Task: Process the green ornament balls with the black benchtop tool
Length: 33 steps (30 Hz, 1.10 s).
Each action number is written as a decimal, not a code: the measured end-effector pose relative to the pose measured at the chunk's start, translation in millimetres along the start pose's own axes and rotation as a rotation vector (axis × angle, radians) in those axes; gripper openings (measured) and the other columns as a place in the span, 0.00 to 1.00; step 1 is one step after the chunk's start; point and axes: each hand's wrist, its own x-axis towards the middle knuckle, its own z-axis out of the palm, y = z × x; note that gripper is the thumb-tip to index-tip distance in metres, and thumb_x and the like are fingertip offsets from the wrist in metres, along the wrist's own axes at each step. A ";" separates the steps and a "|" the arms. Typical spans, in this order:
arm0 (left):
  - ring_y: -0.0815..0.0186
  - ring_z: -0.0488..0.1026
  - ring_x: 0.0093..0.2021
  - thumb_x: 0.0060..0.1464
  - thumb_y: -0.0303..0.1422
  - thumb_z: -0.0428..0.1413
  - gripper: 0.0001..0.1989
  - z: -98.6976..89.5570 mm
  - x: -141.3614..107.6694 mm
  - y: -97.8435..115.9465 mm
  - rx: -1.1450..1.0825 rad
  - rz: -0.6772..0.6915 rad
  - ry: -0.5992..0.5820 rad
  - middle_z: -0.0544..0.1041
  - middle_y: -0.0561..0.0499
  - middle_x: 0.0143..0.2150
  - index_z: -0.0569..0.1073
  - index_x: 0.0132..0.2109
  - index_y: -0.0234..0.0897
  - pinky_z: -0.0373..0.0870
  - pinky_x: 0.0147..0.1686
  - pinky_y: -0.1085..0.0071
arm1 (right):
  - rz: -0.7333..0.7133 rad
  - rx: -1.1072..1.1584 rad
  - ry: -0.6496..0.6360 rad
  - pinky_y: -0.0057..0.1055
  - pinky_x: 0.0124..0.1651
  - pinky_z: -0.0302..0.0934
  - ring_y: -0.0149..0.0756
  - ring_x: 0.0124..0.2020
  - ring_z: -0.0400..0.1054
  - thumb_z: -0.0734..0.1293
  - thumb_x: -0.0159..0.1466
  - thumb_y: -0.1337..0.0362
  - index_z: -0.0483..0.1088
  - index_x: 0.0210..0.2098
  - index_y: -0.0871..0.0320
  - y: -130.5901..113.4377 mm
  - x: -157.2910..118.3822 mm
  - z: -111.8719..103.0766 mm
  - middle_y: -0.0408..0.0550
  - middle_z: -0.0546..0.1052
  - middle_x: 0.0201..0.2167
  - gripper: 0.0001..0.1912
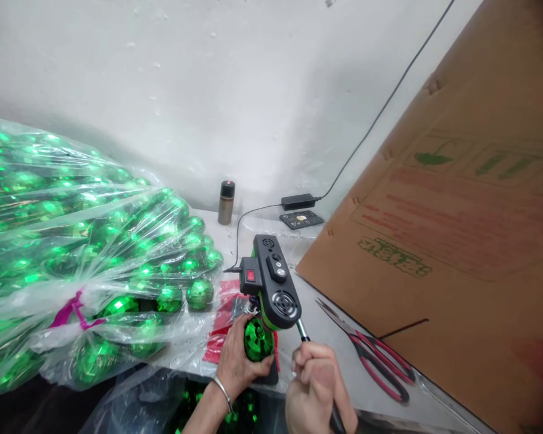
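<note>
My left hand (241,357) is wrapped around a shiny green faceted ball (259,339), holding it under the front end of a small black machine (277,280). The machine has round vent grilles and a box with a red switch (250,275). In my right hand (319,386) is a black-handled metal lever (302,329); its shaft runs up to the machine's front end, where the joint is hidden. Red plastic sheeting (221,328) lies beneath the machine. What the ball's top touches cannot be made out.
Clear plastic bags (95,241) full of green balls cover the left side, one tied with a purple ribbon (75,310). Red-and-black scissors (375,355) lie at right beside a large cardboard box (434,229). A small bottle (226,202), power adapter (298,201) and phone (301,219) stand behind.
</note>
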 end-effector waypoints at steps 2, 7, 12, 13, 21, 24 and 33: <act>0.41 0.82 0.60 0.41 0.32 0.71 0.41 0.4 0.2 0.0 0.002 0.008 0.010 0.82 0.36 0.59 0.70 0.64 0.37 0.79 0.64 0.39 | -0.025 0.001 0.007 0.27 0.28 0.57 0.28 0.25 0.63 0.62 0.80 0.63 0.64 0.24 0.56 2.3 -5.4 0.7 0.40 0.68 0.26 0.25; 0.40 0.82 0.60 0.41 0.33 0.71 0.41 0.5 -1.2 0.4 0.016 0.027 0.017 0.82 0.36 0.59 0.70 0.64 0.37 0.80 0.62 0.39 | -0.068 -0.006 -0.004 0.28 0.31 0.59 0.28 0.27 0.63 0.59 0.82 0.62 0.62 0.25 0.55 19.0 -19.4 -2.3 0.40 0.68 0.27 0.26; 0.41 0.82 0.60 0.43 0.33 0.71 0.39 -2.5 0.0 4.2 0.011 -0.002 0.004 0.82 0.37 0.60 0.72 0.64 0.39 0.80 0.63 0.40 | -0.137 -0.010 -0.087 0.33 0.34 0.62 0.31 0.26 0.65 0.63 0.80 0.59 0.64 0.24 0.55 27.4 -17.5 -13.7 0.40 0.72 0.26 0.26; 0.41 0.82 0.61 0.43 0.34 0.71 0.39 -3.3 1.7 5.3 0.003 -0.014 -0.003 0.82 0.37 0.60 0.72 0.64 0.39 0.80 0.63 0.39 | -0.118 -0.014 -0.099 0.32 0.33 0.60 0.31 0.26 0.65 0.63 0.80 0.61 0.65 0.25 0.55 22.8 -12.7 -14.2 0.41 0.72 0.26 0.25; 0.39 0.80 0.67 0.48 0.38 0.76 0.42 -22.0 -31.7 -14.8 0.056 0.092 0.034 0.81 0.33 0.65 0.72 0.68 0.38 0.80 0.65 0.40 | 0.060 -0.040 -0.168 0.30 0.32 0.57 0.30 0.27 0.65 0.64 0.80 0.64 0.62 0.24 0.55 -28.0 39.2 -2.1 0.39 0.65 0.22 0.25; 0.38 0.79 0.68 0.50 0.46 0.77 0.45 -46.7 -80.4 -37.7 0.199 0.263 0.012 0.80 0.32 0.68 0.72 0.71 0.44 0.81 0.64 0.43 | 0.024 -0.056 -0.193 0.29 0.32 0.58 0.31 0.27 0.66 0.63 0.80 0.63 0.63 0.25 0.55 -26.2 36.8 -5.2 0.39 0.66 0.22 0.25; 0.44 0.79 0.65 0.74 0.34 0.48 0.21 -120.7 -13.6 0.0 0.654 0.209 0.236 0.83 0.36 0.63 0.79 0.65 0.41 0.75 0.66 0.45 | 0.047 -0.081 -0.174 0.28 0.26 0.55 0.29 0.23 0.60 0.64 0.80 0.59 0.66 0.27 0.54 -18.0 22.0 -9.8 0.40 0.68 0.23 0.23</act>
